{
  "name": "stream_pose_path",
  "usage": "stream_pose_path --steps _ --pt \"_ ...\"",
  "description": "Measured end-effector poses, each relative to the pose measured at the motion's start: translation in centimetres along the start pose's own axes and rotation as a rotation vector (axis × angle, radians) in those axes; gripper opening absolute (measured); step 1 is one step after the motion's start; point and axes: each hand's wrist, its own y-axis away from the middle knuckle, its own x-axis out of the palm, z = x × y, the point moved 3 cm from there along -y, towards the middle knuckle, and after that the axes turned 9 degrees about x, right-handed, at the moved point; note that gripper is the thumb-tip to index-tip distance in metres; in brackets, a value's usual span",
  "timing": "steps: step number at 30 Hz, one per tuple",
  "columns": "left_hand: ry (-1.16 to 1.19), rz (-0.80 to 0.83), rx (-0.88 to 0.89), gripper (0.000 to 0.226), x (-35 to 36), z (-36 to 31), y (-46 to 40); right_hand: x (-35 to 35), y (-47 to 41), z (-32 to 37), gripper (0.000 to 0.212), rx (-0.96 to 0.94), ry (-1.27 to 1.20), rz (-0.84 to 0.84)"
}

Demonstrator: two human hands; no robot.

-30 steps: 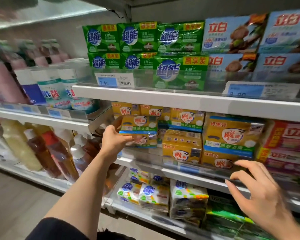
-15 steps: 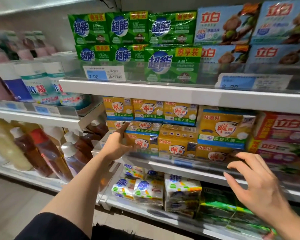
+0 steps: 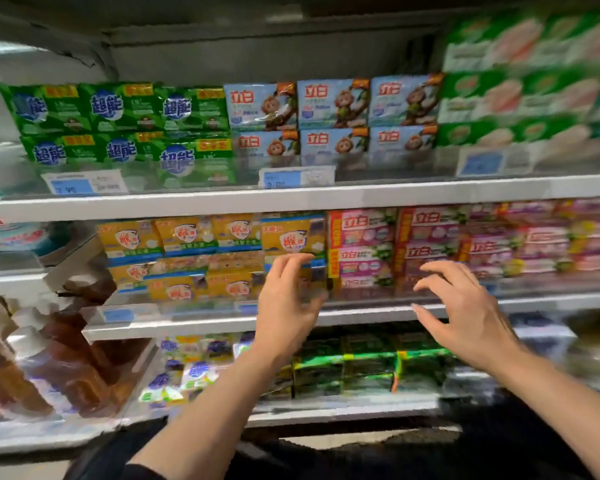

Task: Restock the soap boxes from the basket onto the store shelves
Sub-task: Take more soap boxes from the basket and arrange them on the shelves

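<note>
Head view is showing both hands raised in front of the white metal middle shelf (image 3: 361, 311). The left hand (image 3: 284, 306) is hovering with loosely curved fingers, grasping nothing, its fingertips lying over the stacked yellow cardboard soap boxes with red-and-white logo (image 3: 187, 237) at the right end of that stack. The right hand (image 3: 465, 313) is spreading its released fingers, holding nothing, in front of the pink-and-red soap packs (image 3: 364, 244) standing just beside the yellow ones. Green film-wrapped soap packs (image 3: 118, 109) and pale blue boxes with a monkey picture (image 3: 333, 102) are sitting on the shelf above. Contact between fingertips and boxes cannot be told through the blur
</note>
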Motion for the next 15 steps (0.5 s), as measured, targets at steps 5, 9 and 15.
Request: stream_pose_path --steps 5,9,15 --pt "0.213 0.159 0.177 0.052 8.6 -11.3 -0.6 -9.7 4.4 -7.8 0.023 0.1 0.186 -0.083" --pt "0.369 0.273 0.33 0.046 14.4 -21.0 -0.4 -18.5 10.8 -13.4 0.026 0.277 0.332 -0.042" --pt "0.604 0.492 0.545 0.049 21.6 -34.6 2.1 -30.8 24.4 -19.3 0.033 0.557 0.552 0.009"
